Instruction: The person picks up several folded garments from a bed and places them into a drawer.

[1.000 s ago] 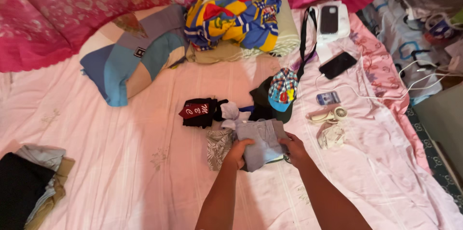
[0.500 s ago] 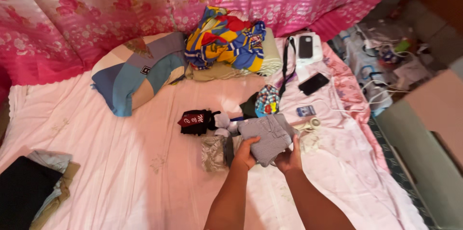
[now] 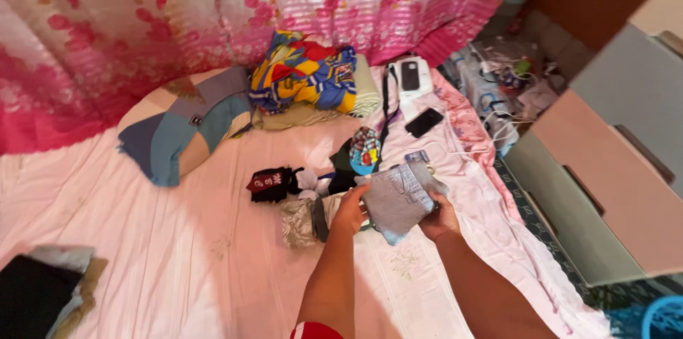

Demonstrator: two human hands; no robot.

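Both hands, left hand [image 3: 351, 211] and right hand [image 3: 439, 219], grip folded grey shorts [image 3: 393, 200] above the bed [image 3: 213, 239]; a loose hold risks unfolding.

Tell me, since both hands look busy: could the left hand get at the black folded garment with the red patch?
Probably yes. The left hand holds the grey folded garment, but the black garment lies uncovered just beside it.

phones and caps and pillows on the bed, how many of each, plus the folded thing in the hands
phones: 2, a black phone on the sheet and a dark phone on a white box
caps: 1, the checked cap
pillows: 1, the blue and beige pillow
folded garments in hand: 1, the grey garment, held by the left hand and right hand
total: 5
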